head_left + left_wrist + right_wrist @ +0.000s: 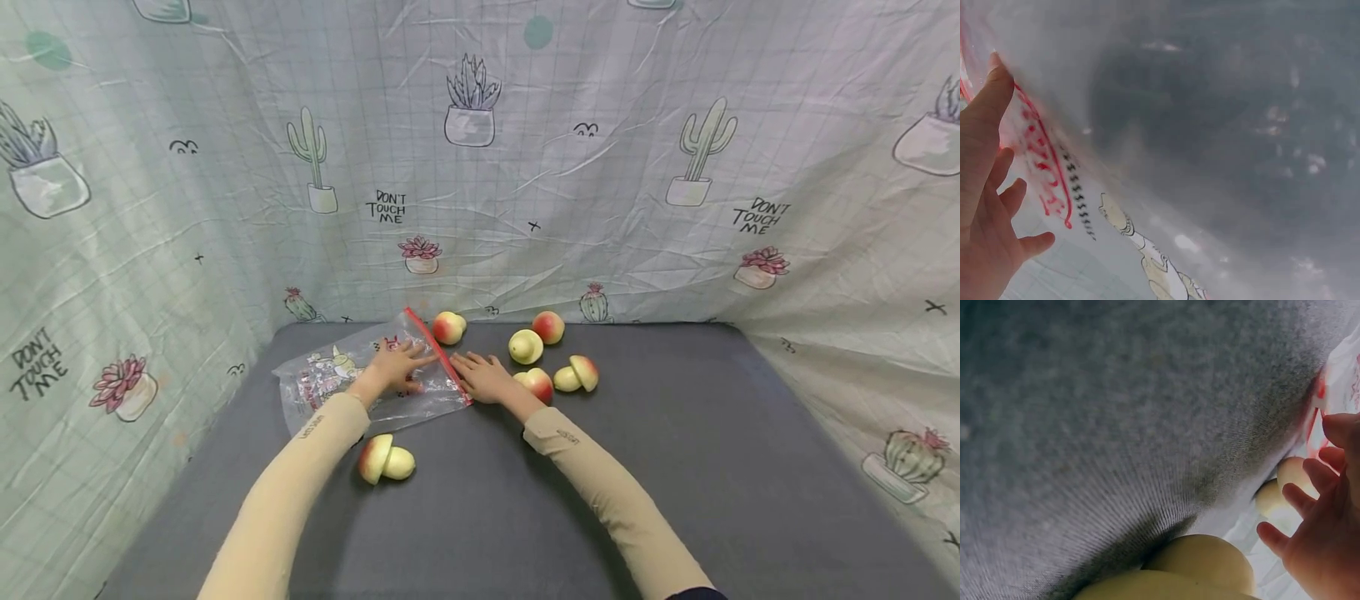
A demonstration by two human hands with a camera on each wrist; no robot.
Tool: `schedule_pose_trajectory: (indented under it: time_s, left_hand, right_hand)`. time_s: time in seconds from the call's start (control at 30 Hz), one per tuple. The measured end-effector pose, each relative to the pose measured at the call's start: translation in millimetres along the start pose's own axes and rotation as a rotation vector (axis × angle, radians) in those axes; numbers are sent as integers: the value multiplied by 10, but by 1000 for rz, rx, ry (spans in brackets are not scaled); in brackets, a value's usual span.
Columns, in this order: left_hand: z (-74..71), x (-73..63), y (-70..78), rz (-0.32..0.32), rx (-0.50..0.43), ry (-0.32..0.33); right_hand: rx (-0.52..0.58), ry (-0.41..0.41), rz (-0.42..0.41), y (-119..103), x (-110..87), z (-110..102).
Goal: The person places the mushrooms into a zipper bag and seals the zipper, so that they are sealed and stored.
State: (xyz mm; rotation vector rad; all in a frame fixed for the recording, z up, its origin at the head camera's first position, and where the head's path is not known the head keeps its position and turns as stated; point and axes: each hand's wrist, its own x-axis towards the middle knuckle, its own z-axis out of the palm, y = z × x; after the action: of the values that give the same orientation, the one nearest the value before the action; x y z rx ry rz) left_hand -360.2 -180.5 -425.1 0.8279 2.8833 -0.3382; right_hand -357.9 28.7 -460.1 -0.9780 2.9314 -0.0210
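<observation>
A clear plastic zip bag [300, 385] with printed cartoon figures and a red zip strip [428, 337] lies flat on the table. My left hand [392, 368] rests on the bag with its fingers spread, the fingertips close to the strip. In the left wrist view the thumb and fingers are straight over the printed film. On the other side of the strip is my right hand [486, 379], fingers extended toward it; whether they touch it I cannot tell. Just right of that hand lies a toy mushroom [537, 384] with a red and yellow cap, partly hidden.
More toy mushrooms lie behind and right of the right hand: one [448, 327] by the strip's far end, others [526, 346] [548, 327] [577, 374] farther right. Another mushroom [386, 459] lies before the bag. A patterned curtain [480, 208] hangs around the grey table [675, 433].
</observation>
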Motion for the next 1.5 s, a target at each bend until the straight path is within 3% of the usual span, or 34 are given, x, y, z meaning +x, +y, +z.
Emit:
schedule_pose_trajectory:
  time_s: [0.17,0.23,0.27,0.37,0.47,0.5,0.7,1.17,1.33,1.5]
  left_hand:
    - [80,53,-6,-2,24,-37]
    - [177,118,-41,18,47,-27]
    - [324,207,-112,38,55,12]
    - [447,313,-154,37,67,-5]
    - [403,278,-115,25,66,-13]
    - [268,194,-37,6,69,-50]
    - [140,-6,76,28,144,2]
    - [112,-8,112,62,165,-23]
    - [122,-1,113,56,186,-40]
    - [139,-13,117,56,185,-17]
  right_hand:
    - [-49,-36,-27,-13,11,-11]
    - [-76,-42,-40,-28,11,-18]
    - [-90,-43,-47,-36,11,-21]
    - [-114,-59,-52,-51,15,-26]
    - [-117,-82,-45,-51,26,-22]
    - [-116,-87,-42,-50,32,-19]
    - [-142,-100,-35,-46,51,-4]
    - [-144,-135,-19,-79,100,-75]
    - [-101,-183,-1,-80,115,-75]
    - [-43,-173,18,-65,129,-49]
